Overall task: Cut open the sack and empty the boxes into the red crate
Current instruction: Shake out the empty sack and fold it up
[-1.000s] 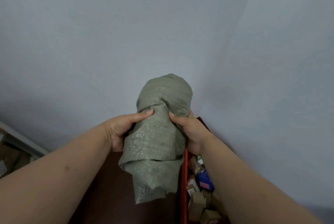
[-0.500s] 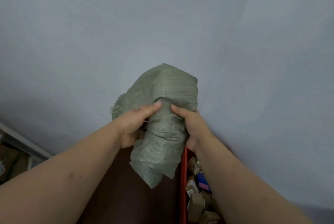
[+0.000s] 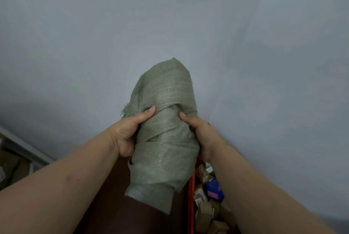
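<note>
Both hands, the left hand [image 3: 128, 135] and right hand [image 3: 200, 135], clamp a limp, rolled-up green sack [image 3: 166, 139] from either side, held just left of the red crate [image 3: 191, 205], where the boxes [image 3: 205, 196] lie, apparently emptied already.

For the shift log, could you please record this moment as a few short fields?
sack: green woven sack, rolled into a bundle, held up in front of the wall
left hand: left hand grips the bundle's left side
right hand: right hand grips its right side
red crate: red crate at lower right, only one edge visible
boxes: small boxes lie in the crate
</note>
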### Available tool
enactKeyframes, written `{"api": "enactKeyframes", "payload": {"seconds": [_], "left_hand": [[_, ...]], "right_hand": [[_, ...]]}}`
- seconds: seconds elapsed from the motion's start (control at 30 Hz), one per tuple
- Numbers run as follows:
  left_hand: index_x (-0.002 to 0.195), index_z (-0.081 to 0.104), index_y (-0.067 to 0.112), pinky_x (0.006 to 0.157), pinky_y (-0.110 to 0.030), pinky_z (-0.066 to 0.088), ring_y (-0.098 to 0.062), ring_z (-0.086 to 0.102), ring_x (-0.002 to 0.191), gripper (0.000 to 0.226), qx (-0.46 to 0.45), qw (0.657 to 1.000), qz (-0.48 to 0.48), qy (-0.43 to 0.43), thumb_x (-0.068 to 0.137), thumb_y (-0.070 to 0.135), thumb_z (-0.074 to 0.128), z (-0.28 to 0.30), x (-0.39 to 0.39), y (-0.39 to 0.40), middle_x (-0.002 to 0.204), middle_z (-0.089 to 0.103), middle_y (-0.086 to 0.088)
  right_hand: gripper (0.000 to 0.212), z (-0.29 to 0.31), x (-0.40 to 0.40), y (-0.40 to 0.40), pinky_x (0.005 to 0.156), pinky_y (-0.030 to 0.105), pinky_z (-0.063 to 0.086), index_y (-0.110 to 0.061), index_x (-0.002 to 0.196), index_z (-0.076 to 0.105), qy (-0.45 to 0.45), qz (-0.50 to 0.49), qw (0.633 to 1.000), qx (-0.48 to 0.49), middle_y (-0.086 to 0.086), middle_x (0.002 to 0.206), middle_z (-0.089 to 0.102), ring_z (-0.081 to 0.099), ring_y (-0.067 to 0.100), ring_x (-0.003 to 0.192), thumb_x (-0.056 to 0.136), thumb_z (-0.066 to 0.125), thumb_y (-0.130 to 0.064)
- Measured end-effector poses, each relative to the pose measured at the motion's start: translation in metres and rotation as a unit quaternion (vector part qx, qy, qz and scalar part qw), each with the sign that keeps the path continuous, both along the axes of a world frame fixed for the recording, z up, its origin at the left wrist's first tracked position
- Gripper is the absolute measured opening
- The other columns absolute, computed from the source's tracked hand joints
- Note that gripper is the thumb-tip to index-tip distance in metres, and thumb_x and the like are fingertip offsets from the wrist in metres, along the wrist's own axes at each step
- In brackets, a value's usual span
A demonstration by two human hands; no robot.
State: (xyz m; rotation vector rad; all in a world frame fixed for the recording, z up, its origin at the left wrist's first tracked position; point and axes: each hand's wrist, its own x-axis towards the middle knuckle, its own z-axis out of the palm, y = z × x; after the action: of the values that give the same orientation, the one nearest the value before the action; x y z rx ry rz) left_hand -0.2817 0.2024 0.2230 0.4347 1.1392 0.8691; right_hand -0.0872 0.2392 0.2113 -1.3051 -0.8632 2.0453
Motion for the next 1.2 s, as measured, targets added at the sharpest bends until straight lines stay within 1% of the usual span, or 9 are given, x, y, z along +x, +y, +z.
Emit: {"api": "enactKeyframes", "payload": {"seconds": [0.17,0.27,0.43,0.53,0.63,0.7,0.87,1.03,1.2], "left_hand": [[0.112,0.069,0.01,0.084,-0.046,0.056,-0.032,0.07,0.098,0.075,0.021,0.991,0.119,0.049,0.043,0.026,0.092,0.0,0.008,-0.001,0.108,0.074,-0.015],[0.112,0.068,0.011,0.083,-0.051,0.056,-0.033,0.072,0.092,0.074,0.041,0.98,0.179,0.079,0.044,0.025,0.094,0.002,0.011,0.001,0.104,0.075,-0.014],[0.101,0.072,0.009,0.073,-0.038,0.057,-0.03,0.073,0.088,0.034,-0.006,0.996,0.073,0.057,0.072,0.028,0.077,0.02,0.021,-0.003,0.097,0.076,-0.015],[0.113,0.068,0.014,0.092,-0.041,0.051,-0.028,0.066,0.106,0.058,-0.012,0.995,0.015,0.097,0.068,0.049,0.078,0.024,0.015,-0.003,0.116,0.071,-0.012],[0.141,0.046,0.019,0.112,-0.039,0.035,-0.026,0.045,0.133,0.106,0.025,0.931,-0.091,0.352,0.056,0.08,0.065,0.016,0.006,-0.001,0.146,0.047,-0.003],[0.147,0.037,0.022,0.116,-0.042,0.03,-0.025,0.038,0.139,0.126,0.039,0.898,-0.122,0.422,0.043,0.092,0.058,0.013,0.0,0.001,0.153,0.036,-0.001],[0.131,0.056,0.023,0.109,-0.049,0.039,-0.028,0.059,0.12,0.116,0.014,0.984,-0.072,0.162,0.028,0.069,0.086,0.014,-0.007,-0.002,0.13,0.064,-0.006],[0.114,0.068,0.016,0.084,-0.037,0.053,-0.026,0.072,0.097,0.071,0.075,0.997,-0.017,0.027,0.052,0.046,0.085,0.02,0.004,-0.004,0.11,0.074,-0.011],[0.127,0.061,0.014,0.099,-0.044,0.049,-0.031,0.066,0.112,0.091,0.093,0.995,0.021,-0.01,0.046,0.044,0.09,0.02,0.007,-0.002,0.121,0.069,-0.014]], "right_hand": [[0.062,-0.003,-0.004,-0.001,0.085,0.038,0.052,-0.02,0.129,0.044,-0.224,-0.065,0.963,0.134,0.005,0.115,0.06,0.06,0.022,0.102,0.081,0.065,-0.053],[0.069,0.003,-0.01,-0.009,0.086,0.032,0.048,-0.022,0.134,0.042,-0.13,0.004,0.983,0.129,-0.002,0.125,0.058,0.059,0.015,0.106,0.079,0.065,-0.057],[0.083,-0.009,-0.017,-0.006,0.095,0.045,0.054,-0.019,0.132,0.048,-0.005,0.032,0.998,0.062,0.006,0.12,0.069,0.069,0.025,0.105,0.061,0.088,-0.032],[0.072,-0.016,-0.01,-0.001,0.096,0.051,0.053,-0.016,0.127,0.056,0.028,-0.017,0.997,0.076,0.011,0.117,0.071,0.069,0.03,0.105,0.061,0.086,-0.022],[0.071,-0.022,-0.006,-0.003,0.096,0.052,0.052,-0.018,0.123,0.06,0.003,-0.026,0.994,0.105,0.009,0.115,0.072,0.069,0.03,0.105,0.058,0.086,-0.023],[0.068,-0.022,-0.005,-0.005,0.097,0.051,0.051,-0.019,0.122,0.061,-0.001,-0.024,0.993,0.117,0.008,0.115,0.072,0.069,0.029,0.106,0.059,0.086,-0.023],[0.046,-0.009,-0.005,-0.01,0.097,0.048,0.052,-0.013,0.124,0.061,0.082,-0.012,0.992,0.093,0.013,0.119,0.07,0.067,0.031,0.109,0.079,0.071,-0.01],[0.06,-0.01,-0.012,-0.015,0.107,0.055,0.041,-0.012,0.134,0.054,0.183,-0.002,0.983,0.018,0.018,0.133,0.06,0.058,0.036,0.122,0.078,0.072,-0.021],[0.075,-0.01,-0.011,-0.016,0.11,0.056,0.037,-0.012,0.138,0.05,0.255,-0.009,0.966,0.027,0.019,0.138,0.055,0.053,0.037,0.127,0.069,0.079,-0.026]]}}
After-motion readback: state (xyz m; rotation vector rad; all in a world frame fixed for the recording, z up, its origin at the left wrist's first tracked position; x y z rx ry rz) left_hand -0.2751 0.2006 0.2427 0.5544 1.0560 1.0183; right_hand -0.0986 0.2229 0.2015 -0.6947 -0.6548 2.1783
